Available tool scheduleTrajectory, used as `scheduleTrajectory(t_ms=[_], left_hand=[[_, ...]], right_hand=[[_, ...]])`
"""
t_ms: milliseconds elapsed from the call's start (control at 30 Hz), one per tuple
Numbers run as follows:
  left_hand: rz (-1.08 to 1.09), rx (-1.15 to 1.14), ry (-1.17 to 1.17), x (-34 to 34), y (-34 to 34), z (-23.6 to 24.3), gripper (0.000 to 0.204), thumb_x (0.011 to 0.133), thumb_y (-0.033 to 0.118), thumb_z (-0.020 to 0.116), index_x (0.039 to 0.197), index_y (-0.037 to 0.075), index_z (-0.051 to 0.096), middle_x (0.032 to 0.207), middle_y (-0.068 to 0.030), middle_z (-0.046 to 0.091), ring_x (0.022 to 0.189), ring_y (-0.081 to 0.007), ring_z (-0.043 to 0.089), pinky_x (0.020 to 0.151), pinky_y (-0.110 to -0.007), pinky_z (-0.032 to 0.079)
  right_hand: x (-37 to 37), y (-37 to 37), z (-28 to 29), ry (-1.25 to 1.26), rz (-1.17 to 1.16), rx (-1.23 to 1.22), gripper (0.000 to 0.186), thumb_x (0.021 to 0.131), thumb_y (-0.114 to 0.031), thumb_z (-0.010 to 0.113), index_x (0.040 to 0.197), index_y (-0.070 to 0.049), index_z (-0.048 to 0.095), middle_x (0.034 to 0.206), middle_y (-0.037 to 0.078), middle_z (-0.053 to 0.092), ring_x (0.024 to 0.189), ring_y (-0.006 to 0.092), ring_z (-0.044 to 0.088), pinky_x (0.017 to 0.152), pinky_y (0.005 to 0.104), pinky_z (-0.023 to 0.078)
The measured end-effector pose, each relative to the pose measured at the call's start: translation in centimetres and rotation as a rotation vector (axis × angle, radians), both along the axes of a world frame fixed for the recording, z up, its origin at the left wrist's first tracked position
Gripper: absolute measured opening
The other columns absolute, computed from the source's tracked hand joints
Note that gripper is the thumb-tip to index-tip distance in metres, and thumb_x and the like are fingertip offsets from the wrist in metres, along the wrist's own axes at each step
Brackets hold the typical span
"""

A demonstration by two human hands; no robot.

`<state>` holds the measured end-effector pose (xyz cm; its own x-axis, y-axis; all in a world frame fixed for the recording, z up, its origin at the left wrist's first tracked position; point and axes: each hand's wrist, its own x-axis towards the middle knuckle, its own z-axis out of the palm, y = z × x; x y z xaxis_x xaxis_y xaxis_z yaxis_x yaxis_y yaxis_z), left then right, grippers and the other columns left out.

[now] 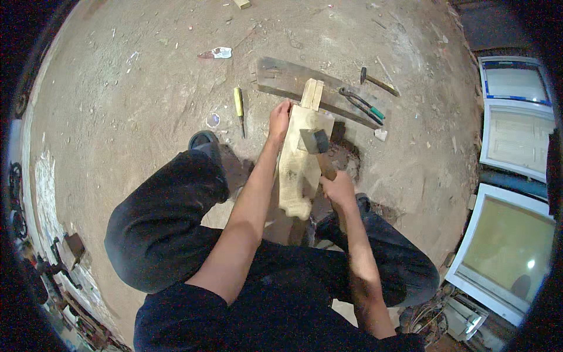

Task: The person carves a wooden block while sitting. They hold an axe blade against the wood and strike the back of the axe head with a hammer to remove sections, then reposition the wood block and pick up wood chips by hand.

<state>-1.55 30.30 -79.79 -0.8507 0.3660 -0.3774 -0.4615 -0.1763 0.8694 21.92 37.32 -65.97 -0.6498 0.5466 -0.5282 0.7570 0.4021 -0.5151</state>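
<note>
My left hand (280, 123) grips the upper left edge of a pale carved wooden piece (296, 176), which slants away from me between my legs. My right hand (337, 189) is closed around the wooden handle of an adze-like tool, whose square metal head (314, 141) is over the middle of the piece. At the far end a short split wooden block (311, 92) meets a long weathered plank (278, 79) lying crosswise.
A yellow-handled chisel (238, 104) lies left of the plank, green-handled pincers (366, 108) on it, a hammer (380, 83) behind. A red-and-white scrap (218, 53) lies farther back. White framed panels (501, 246) line the right side; assorted dark metal items (56, 258) the left edge.
</note>
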Motion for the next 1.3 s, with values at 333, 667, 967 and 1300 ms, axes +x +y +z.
scheduleTrajectory(t_ms=[333,667,967,1300], left_hand=[[-0.051,-0.597,0.524,0.6,0.5,1.6,0.045,0.101,0.036,0.042,0.108,-0.002,0.065,0.107,-0.0250,0.066,0.103,-0.0426,0.060,0.092,-0.047,0.043],[0.001,-0.591,0.349,1.3,1.4,4.9,0.040,0.101,0.029,0.044,0.094,-0.005,0.063,0.092,-0.0244,0.064,0.089,-0.0403,0.060,0.081,-0.046,0.043],[0.015,-0.605,0.477,0.6,0.4,1.8,0.042,0.101,0.030,0.045,0.091,-0.006,0.064,0.085,-0.0272,0.063,0.081,-0.0397,0.061,0.076,-0.047,0.044],[-0.003,-0.619,0.495,1.2,0.7,3.2,0.041,0.101,0.029,0.045,0.093,-0.007,0.062,0.088,-0.0260,0.064,0.080,-0.0365,0.061,0.077,-0.045,0.045]], right_hand=[[-4.7,2.3,3.9,0.350,-0.191,-0.132,0.012,0.086,-0.010,0.059,0.087,0.001,0.063,0.064,0.007,0.062,0.053,0.0179,0.061,0.052,0.0343,0.049],[-7.4,6.8,-2.4,0.059,-0.229,-0.067,0.038,0.077,-0.026,0.063,0.092,0.009,0.069,0.088,0.026,0.071,0.083,0.0369,0.072,0.077,0.0453,0.055],[-5.6,5.3,-1.4,0.145,-0.250,-0.347,0.037,0.081,-0.026,0.067,0.103,0.004,0.068,0.095,0.017,0.073,0.086,0.0272,0.070,0.079,0.0391,0.054],[-6.7,3.6,2.2,0.604,-0.159,-0.105,0.019,0.086,-0.009,0.063,0.100,0.000,0.055,0.067,0.006,0.061,0.056,0.0150,0.060,0.052,0.0313,0.048]])
